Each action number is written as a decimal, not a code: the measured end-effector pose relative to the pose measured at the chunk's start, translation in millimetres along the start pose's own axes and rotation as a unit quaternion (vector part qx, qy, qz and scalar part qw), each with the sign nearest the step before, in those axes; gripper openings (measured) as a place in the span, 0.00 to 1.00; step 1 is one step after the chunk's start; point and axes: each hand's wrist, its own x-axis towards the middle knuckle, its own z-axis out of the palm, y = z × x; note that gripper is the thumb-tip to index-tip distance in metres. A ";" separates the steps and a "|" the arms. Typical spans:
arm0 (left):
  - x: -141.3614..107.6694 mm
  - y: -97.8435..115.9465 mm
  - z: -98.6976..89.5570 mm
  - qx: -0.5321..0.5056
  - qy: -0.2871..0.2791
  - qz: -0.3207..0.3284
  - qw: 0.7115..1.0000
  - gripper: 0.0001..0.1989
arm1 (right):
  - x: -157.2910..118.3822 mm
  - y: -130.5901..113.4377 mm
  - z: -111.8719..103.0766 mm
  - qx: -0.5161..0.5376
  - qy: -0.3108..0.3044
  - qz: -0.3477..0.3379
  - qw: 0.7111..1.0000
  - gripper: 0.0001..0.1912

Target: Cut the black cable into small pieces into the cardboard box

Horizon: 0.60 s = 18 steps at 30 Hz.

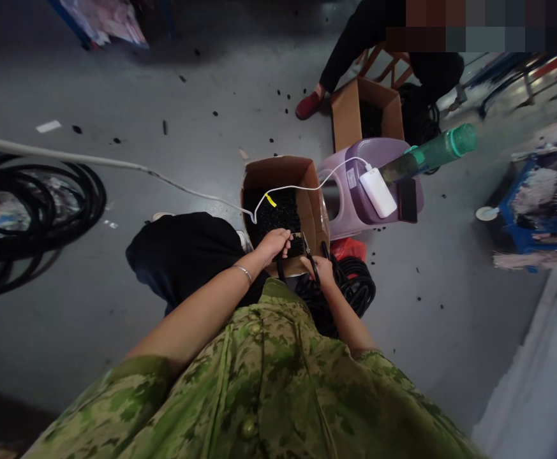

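My left hand (275, 245) is closed over the near side of an open cardboard box (312, 207), pinching a black rubber strip (281, 266) whose end hangs below my fingers. A pair of scissors (312, 260) is in my right hand (324, 273), with fingers around the handles and blades pointing up toward the box. The blades are apart from the strip. Inside the box lie many small black cut pieces (278, 210). A coil of black rubber strip (358, 285) rests on the floor beside my right forearm.
A purple plastic stool (338, 191) carries a white power bank (378, 192), a phone (407, 201) and a green bottle (438, 152). A white cable (201, 191) crosses over the box. Black coils (91, 197) lie left. Another person sits behind a second box (346, 118).
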 end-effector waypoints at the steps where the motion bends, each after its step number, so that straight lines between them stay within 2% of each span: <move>1: -0.5 0.4 0.3 -0.004 0.003 -0.002 1.000 0.14 | -0.1 -0.5 0.9 0.020 -0.014 0.012 1.000 0.29; 5: -1.5 0.3 1.8 -0.018 -0.002 0.002 1.000 0.11 | -0.5 -5.2 5.0 0.137 -0.052 0.021 0.989 0.28; 10: -1.1 -3.0 1.5 -0.019 -0.029 0.048 0.998 0.13 | 3.7 -10.4 8.0 0.234 -0.106 0.018 0.966 0.28; 14: -0.6 -4.0 1.0 -0.001 -0.034 0.046 0.998 0.13 | 8.0 -12.8 8.5 0.291 -0.118 0.044 0.948 0.28; 18: -0.1 -3.7 2.2 -0.004 -0.025 0.045 0.999 0.13 | 10.2 -19.0 9.6 0.363 -0.123 0.043 0.923 0.26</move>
